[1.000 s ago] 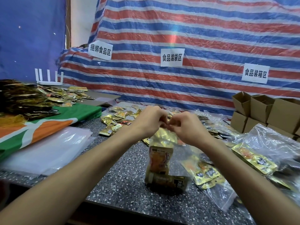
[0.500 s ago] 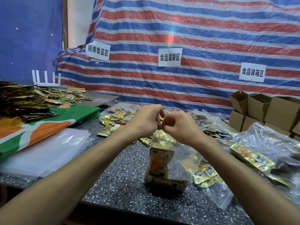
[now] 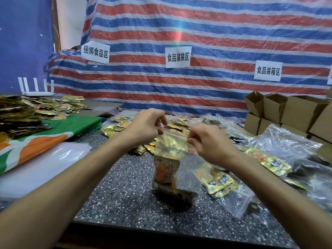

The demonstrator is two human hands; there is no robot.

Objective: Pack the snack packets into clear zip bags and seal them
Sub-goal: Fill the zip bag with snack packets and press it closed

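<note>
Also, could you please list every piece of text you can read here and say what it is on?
"捆绑食品区": left paper sign on the striped tarp.
"食品装袋区": middle paper sign.
"食品装箱区": right paper sign.
Print on the snack packets: too blurred to read.

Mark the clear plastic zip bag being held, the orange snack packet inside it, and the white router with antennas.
clear plastic zip bag [image 3: 187, 177]: head view, transparent side panel.
orange snack packet [image 3: 166, 169]: head view, printed front.
white router [image 3: 37, 94]: head view, flat base.
</note>
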